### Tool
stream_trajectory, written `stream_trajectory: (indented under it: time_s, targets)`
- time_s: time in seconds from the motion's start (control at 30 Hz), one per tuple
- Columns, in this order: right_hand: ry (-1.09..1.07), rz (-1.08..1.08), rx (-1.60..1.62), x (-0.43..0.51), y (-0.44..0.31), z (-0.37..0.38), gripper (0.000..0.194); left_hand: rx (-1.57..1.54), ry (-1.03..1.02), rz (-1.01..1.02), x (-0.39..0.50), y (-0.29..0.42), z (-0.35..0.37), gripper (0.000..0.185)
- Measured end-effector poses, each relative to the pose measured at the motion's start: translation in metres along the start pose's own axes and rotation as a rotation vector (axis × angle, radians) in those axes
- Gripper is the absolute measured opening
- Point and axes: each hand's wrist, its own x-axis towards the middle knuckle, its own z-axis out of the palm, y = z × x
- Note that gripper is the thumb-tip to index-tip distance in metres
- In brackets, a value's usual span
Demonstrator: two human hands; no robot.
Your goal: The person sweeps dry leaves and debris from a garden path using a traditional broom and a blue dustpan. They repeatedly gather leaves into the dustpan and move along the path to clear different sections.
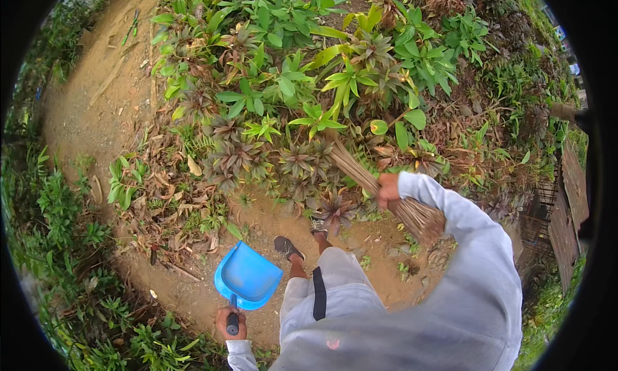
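My right hand (387,191) is closed around the middle of a stick broom (355,168) made of thin brown ribs. One end of the broom reaches up and left among the leaves of the plant bed, where it blurs; the thicker end lies below my wrist, by my sleeve. At the lower left, my left hand (231,322) grips the dark handle of a blue plastic dustpan (248,272). The pan points upward, away from the hand, over the dirt path, and no litter shows in it. Dry leaves (161,187) lie on the ground up and left of the dustpan.
Green and reddish-brown plants (289,76) fill the bed in front of me. Long-handled shears with green grips (130,28) lie on the bare dirt at the upper left. Shrubs (63,211) line the left side. Rusty metal sheets (565,226) and a wire grid stand at the far right.
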Motion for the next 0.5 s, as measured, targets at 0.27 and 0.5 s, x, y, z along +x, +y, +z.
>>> stream_trajectory:
  time_s: [0.27,0.5]
  targets:
    - [0.438,-0.657,-0.013,-0.045,0.099,-0.003,0.029,-0.062,-0.086,-0.038,0.036,0.03,0.041,0.025]
    - [0.095,-0.066,0.036,0.116,-0.009,0.021,0.045,-0.095,-0.182,0.177,0.078,0.053,0.051,0.025]
